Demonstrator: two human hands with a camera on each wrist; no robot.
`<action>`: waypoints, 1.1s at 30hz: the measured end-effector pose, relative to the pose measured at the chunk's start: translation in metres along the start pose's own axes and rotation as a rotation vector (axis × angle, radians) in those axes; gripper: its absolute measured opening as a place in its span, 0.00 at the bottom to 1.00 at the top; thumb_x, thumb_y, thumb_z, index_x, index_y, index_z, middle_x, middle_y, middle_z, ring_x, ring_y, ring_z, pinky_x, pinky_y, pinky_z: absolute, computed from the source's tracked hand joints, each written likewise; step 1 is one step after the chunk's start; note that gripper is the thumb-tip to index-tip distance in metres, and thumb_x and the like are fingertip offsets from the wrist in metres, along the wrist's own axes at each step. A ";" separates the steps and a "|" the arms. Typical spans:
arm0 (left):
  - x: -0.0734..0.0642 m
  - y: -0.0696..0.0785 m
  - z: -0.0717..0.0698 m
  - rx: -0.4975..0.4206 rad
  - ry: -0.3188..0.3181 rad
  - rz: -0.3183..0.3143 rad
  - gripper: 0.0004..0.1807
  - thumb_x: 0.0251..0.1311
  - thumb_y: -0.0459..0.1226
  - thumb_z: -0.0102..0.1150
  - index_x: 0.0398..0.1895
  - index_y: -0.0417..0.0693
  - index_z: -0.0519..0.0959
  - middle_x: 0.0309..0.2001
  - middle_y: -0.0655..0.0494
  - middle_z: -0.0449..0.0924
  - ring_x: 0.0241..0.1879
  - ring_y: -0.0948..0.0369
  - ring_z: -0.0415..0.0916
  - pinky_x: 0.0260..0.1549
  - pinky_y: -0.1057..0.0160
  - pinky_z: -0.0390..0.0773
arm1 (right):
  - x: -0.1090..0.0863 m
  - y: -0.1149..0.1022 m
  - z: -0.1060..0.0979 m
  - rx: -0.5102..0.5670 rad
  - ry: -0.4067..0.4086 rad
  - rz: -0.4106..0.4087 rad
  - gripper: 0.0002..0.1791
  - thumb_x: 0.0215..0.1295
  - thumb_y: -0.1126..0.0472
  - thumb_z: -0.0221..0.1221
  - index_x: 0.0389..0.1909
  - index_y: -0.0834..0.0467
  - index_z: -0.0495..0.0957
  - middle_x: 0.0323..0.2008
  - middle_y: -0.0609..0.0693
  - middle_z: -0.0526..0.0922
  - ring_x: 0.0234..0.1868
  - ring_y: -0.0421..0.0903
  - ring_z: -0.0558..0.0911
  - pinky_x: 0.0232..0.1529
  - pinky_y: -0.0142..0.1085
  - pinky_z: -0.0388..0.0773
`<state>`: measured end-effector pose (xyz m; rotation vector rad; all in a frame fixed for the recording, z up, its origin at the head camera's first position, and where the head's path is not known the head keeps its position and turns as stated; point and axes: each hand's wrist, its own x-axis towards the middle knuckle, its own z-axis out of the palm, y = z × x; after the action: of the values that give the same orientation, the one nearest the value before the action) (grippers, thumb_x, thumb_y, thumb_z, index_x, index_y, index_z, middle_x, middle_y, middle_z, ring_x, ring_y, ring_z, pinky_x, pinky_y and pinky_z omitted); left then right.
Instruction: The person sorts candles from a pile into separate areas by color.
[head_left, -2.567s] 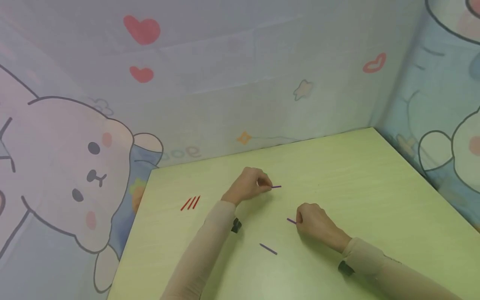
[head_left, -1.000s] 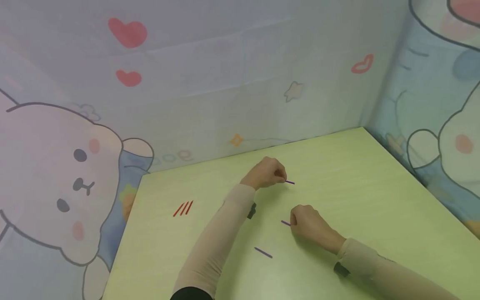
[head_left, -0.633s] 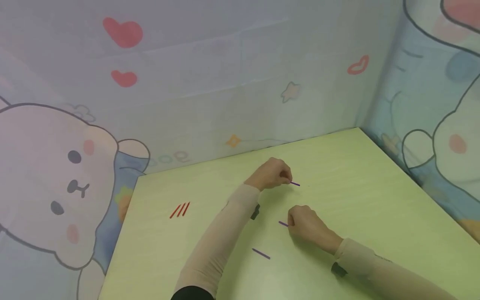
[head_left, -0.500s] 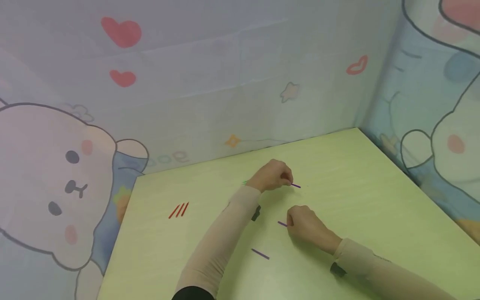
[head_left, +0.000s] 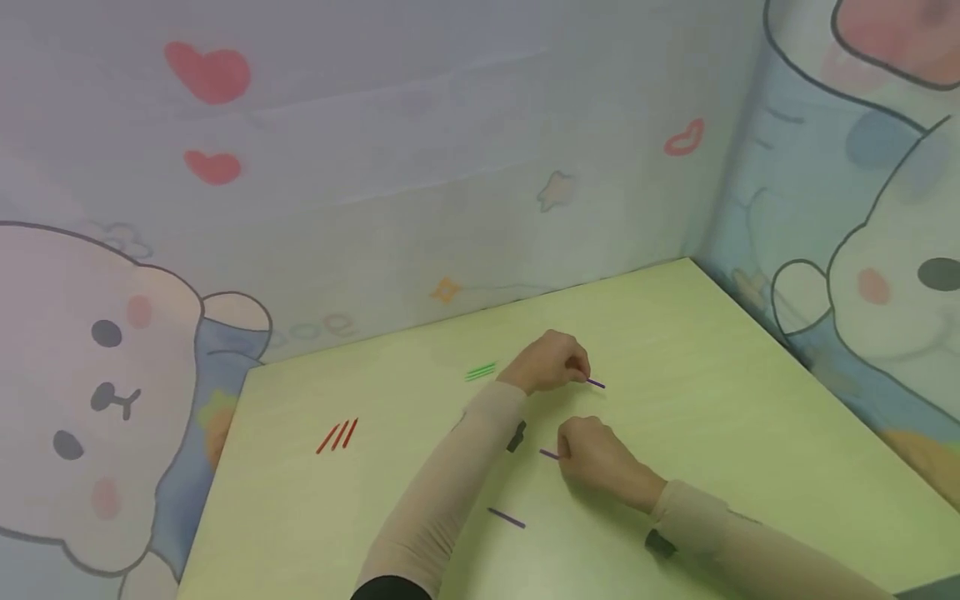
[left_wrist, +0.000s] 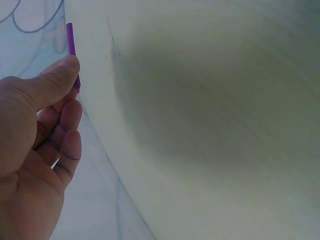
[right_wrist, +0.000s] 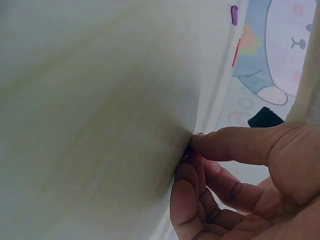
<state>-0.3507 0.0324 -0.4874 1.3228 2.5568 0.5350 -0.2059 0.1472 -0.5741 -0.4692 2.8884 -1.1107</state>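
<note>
In the head view my left hand (head_left: pixel 549 362) is over the far middle of the table, pinching a thin purple stick (head_left: pixel 596 383) whose tip points right. The left wrist view shows that stick (left_wrist: pixel 70 37) between thumb and index finger, above the tabletop. Closer to me, my right hand (head_left: pixel 602 460) pinches a second purple stick (head_left: pixel 549 454) at the tabletop; in the right wrist view the fingers mostly hide it. A third purple stick (head_left: pixel 506 517) lies loose to the left of my right hand.
Three red sticks (head_left: pixel 337 436) lie side by side, slanted, on the left of the pale green table (head_left: pixel 720 400). Several green sticks (head_left: pixel 481 372) lie beside my left wrist, near the back edge. Cartoon-printed sheets (head_left: pixel 360 208) stand behind and beside the table.
My left hand has moved right across the table with its purple stick, uncovering the green sticks. My right hand keeps its place and its stick. The head view has turned right.
</note>
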 end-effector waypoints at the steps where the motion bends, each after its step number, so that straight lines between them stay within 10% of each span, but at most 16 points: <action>1: 0.001 0.001 0.001 0.004 0.000 0.001 0.02 0.73 0.34 0.74 0.41 0.49 0.94 0.41 0.61 0.91 0.42 0.66 0.82 0.47 0.73 0.80 | -0.003 -0.011 -0.006 0.007 -0.003 0.005 0.15 0.55 0.76 0.59 0.20 0.52 0.75 0.20 0.41 0.75 0.22 0.39 0.72 0.23 0.34 0.71; 4: 0.005 0.003 0.002 0.016 0.002 0.003 0.03 0.74 0.34 0.73 0.42 0.49 0.93 0.43 0.60 0.92 0.43 0.66 0.82 0.48 0.73 0.80 | -0.010 -0.030 -0.018 0.019 -0.004 0.018 0.15 0.55 0.77 0.59 0.20 0.54 0.75 0.20 0.43 0.75 0.23 0.40 0.72 0.24 0.34 0.71; 11: 0.014 0.003 0.009 0.049 0.024 0.033 0.03 0.74 0.34 0.73 0.42 0.50 0.93 0.43 0.60 0.91 0.44 0.66 0.83 0.49 0.73 0.80 | -0.001 0.007 0.007 -0.034 0.025 -0.032 0.14 0.51 0.74 0.57 0.19 0.51 0.75 0.19 0.41 0.75 0.22 0.38 0.72 0.23 0.34 0.72; 33: 0.007 0.001 0.007 0.053 0.062 0.018 0.08 0.76 0.32 0.70 0.50 0.48 0.94 0.49 0.60 0.93 0.50 0.62 0.86 0.54 0.70 0.82 | -0.015 -0.043 -0.027 -0.040 -0.005 0.058 0.14 0.55 0.78 0.59 0.20 0.57 0.76 0.20 0.46 0.76 0.23 0.43 0.74 0.25 0.38 0.74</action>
<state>-0.3514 0.0401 -0.4934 1.3690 2.6283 0.5229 -0.1829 0.1390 -0.5275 -0.3863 2.9045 -1.0436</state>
